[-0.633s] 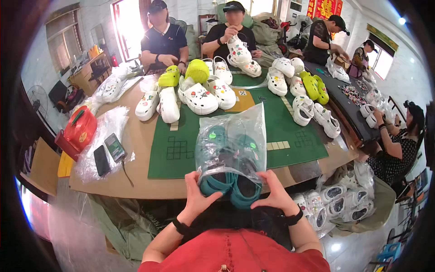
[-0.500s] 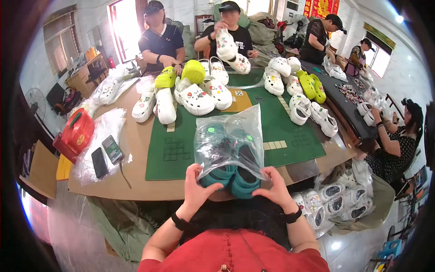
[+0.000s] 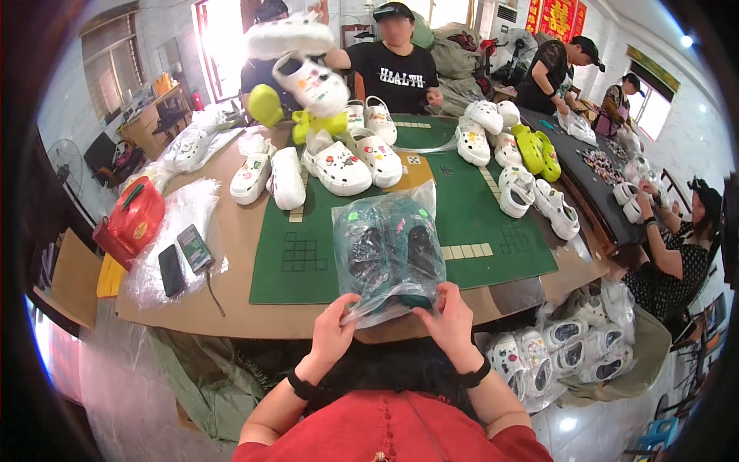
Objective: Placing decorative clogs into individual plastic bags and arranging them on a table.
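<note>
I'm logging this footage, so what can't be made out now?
Head view:
Soles of the teal clogs in the clear bag: facing down, hidden by the clogs themselves.
Most of one co-worker: hidden behind raised white clogs.
Pieces on the dark table: too small to identify.
Text on the lit phone: too small.

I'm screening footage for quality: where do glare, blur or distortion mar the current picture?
In the head view, glare washes out the doorway and streaks the bag; also in the head view, the raised white clogs look smeared, probably by motion; in that same head view, the table's front edge bows and the corners go black.
</note>
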Demonstrator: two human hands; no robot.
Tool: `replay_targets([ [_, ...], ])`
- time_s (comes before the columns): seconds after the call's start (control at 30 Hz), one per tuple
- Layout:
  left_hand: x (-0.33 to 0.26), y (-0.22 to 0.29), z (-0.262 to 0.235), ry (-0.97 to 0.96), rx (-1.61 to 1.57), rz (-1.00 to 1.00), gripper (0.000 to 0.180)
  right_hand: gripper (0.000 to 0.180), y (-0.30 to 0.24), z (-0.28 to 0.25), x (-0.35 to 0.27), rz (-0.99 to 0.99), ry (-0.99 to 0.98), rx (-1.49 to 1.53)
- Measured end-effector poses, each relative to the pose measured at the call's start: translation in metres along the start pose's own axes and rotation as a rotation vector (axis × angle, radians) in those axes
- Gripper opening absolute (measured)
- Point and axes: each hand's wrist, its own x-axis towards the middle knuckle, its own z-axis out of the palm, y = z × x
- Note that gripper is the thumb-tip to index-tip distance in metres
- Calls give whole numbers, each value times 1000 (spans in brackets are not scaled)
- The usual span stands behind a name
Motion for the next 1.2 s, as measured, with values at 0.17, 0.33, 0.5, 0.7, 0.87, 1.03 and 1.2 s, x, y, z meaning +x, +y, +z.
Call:
replay_targets([
  [0.17,24,19,-23,305,-24,264,41,42,-7,-9,13,137,-53,50],
  [0.33,36,3,-54,308,55,125,38,36,1,-37,14,116,-76,76],
  [0.5,11,-5,-40,158,215,77,59,37,7,-65,-1,-19,-373,-3],
  [0.7,5,-27,-35,83,-4,-5,64,23,19,-82,1,174,-401,163],
  [0.87,10,-24,-4,81,-76,-18,67,20,25,-78,-4,250,-475,390],
  [1.03,11,-9,-22,111,47,-10,55,22,40,-82,-7,345,-401,527],
  [1.2,3,-2,-64,154,37,-98,51,23,37,-92,-4,481,-517,659],
])
